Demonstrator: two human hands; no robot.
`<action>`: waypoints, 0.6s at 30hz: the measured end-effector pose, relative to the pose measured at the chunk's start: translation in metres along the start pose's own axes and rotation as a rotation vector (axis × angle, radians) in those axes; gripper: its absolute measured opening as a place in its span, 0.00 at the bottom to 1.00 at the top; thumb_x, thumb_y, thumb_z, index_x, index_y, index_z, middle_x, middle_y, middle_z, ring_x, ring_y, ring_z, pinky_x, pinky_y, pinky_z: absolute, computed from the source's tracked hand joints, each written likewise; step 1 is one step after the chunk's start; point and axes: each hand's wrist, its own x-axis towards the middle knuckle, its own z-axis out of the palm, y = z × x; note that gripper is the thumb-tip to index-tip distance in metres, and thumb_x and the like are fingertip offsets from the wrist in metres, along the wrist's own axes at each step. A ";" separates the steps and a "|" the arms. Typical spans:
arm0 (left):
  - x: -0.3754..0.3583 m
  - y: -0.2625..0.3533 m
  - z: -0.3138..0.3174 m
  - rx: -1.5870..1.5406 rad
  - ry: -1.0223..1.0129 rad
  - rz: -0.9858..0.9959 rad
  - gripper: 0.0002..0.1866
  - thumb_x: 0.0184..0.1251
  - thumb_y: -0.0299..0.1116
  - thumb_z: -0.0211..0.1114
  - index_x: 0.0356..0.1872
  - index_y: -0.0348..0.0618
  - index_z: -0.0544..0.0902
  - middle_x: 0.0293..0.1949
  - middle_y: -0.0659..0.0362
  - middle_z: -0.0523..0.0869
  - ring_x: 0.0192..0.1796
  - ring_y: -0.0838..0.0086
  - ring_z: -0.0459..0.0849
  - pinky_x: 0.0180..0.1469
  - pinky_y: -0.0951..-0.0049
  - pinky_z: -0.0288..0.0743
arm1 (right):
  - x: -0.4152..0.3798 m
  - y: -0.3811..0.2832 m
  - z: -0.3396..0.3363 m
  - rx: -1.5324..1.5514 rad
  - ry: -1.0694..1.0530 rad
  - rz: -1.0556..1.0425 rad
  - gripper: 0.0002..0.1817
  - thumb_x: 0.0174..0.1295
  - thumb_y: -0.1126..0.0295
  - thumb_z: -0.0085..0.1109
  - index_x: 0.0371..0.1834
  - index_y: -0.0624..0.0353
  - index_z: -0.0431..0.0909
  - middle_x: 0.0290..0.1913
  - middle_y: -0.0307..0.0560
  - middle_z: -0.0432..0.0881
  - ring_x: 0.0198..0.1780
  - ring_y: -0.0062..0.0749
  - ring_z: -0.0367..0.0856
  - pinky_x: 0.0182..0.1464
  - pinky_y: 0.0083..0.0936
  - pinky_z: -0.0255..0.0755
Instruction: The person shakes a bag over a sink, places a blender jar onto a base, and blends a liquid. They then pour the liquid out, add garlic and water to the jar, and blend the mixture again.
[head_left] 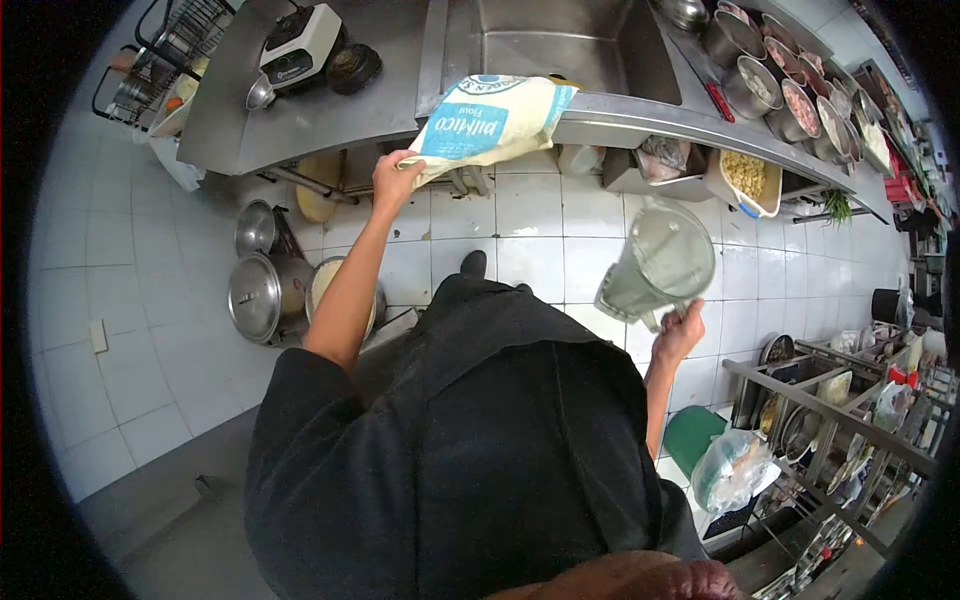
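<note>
My left hand (395, 180) grips one corner of a cream and blue flour bag (485, 122), which stretches out in front of the steel counter's edge. Over on the right, my right hand (680, 328) is closed around the handle of a clear blender jar (660, 262). The jar is held tilted above the tiled floor, its wide round mouth facing up toward me. A white blender base (300, 45) stands on the counter at the upper left, with a dark round lid-like piece (354, 69) beside it.
A steel sink (570, 40) lies ahead, with a red-handled tool (718, 100) and several metal containers of food to its right. Below sits a white tub of yellowish pieces (745, 175). Lidded pots (268, 295) stand on the floor at left; a metal rack (830, 410) is at right.
</note>
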 end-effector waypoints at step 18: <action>0.020 0.123 0.101 0.606 0.021 0.350 0.41 0.56 0.48 0.73 0.71 0.53 0.66 0.74 0.43 0.53 0.76 0.43 0.47 0.68 0.29 0.42 | 0.001 -0.056 -0.101 0.091 0.427 -0.176 0.26 0.73 0.51 0.51 0.20 0.55 0.63 0.14 0.33 0.60 0.14 0.18 0.55 0.17 0.19 0.47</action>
